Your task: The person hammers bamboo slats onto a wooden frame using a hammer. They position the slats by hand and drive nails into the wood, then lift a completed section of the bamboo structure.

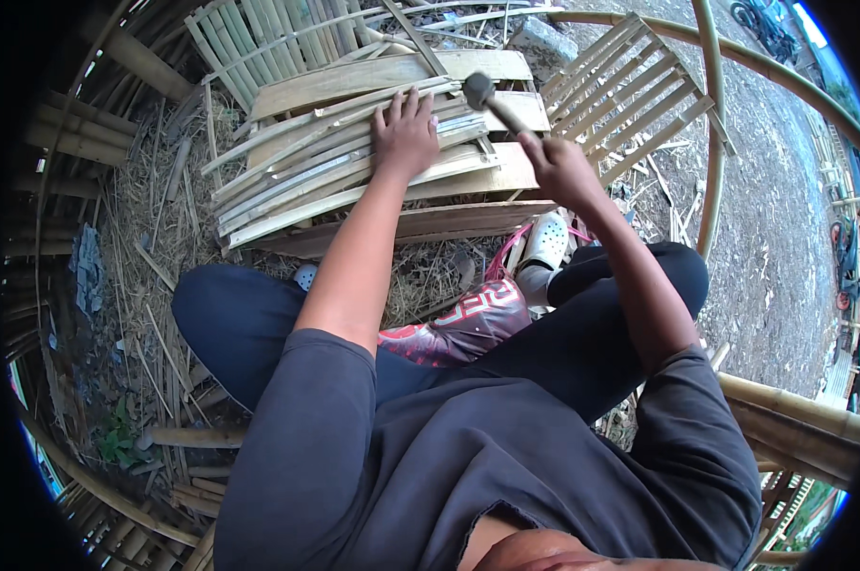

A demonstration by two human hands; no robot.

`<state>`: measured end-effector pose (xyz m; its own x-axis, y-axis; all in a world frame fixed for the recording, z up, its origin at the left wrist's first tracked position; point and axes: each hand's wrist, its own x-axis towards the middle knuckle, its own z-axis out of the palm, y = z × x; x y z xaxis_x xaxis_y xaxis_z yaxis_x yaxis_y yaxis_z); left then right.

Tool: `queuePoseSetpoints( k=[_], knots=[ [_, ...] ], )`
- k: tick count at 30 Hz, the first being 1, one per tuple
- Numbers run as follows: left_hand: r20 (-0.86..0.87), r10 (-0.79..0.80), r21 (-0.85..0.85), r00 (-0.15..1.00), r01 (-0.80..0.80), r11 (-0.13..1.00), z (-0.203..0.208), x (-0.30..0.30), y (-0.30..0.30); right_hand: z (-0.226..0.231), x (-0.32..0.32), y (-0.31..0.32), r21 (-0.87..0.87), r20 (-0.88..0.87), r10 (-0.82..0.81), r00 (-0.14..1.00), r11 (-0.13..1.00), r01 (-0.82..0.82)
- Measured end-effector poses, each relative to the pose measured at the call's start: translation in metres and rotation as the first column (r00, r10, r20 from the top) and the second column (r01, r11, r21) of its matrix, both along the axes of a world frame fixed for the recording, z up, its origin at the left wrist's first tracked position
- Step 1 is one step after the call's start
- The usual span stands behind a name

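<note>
My left hand lies with its fingers spread on a stack of split bamboo slats, pressing them from above. A hammer is held in my right hand, which is closed round its handle. The dark hammer head is raised above the right part of the work, apart from my left hand. Beneath the slats are wide, pale wooden boards, forming a low bench. A crosspiece reaches away from the slats' right end toward the far side.
A finished-looking slatted bamboo panel leans at the right of the boards, and another lies at the far left. A grey block sits behind. Bamboo poles frame the right side; straw and scraps cover the ground.
</note>
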<state>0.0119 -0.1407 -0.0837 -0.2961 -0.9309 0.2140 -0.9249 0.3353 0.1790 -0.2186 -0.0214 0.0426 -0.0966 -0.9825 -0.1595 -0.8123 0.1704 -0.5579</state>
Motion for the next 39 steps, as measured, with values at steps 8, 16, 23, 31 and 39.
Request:
queuePoseSetpoints(
  k=[8,16,23,31,39],
  knots=[
    [0.006,-0.007,0.045,1.0,0.007,0.999,0.006,-0.007,-0.006,-0.047,-0.019,-0.002,-0.068,-0.117,0.016,0.993,0.997,-0.024],
    [0.036,-0.007,0.047,0.999,0.005,0.999,0.006,-0.005,-0.002,-0.045,-0.032,0.003,-0.03,-0.166,0.082,0.983,0.996,-0.088],
    [0.025,-0.012,0.049,1.0,0.011,0.999,0.005,-0.002,-0.001,-0.022,-0.02,0.005,-0.176,0.107,0.038,0.994,0.984,-0.018],
    [0.025,-0.022,0.022,0.999,0.022,1.0,0.001,0.0,-0.002,-0.016,-0.015,0.003,-0.031,0.006,0.029,1.0,0.999,-0.029],
    [0.038,-0.019,0.072,0.999,0.016,0.997,0.006,-0.005,-0.002,-0.036,-0.032,-0.005,0.069,0.022,-0.065,0.998,0.996,0.064]
  ],
)
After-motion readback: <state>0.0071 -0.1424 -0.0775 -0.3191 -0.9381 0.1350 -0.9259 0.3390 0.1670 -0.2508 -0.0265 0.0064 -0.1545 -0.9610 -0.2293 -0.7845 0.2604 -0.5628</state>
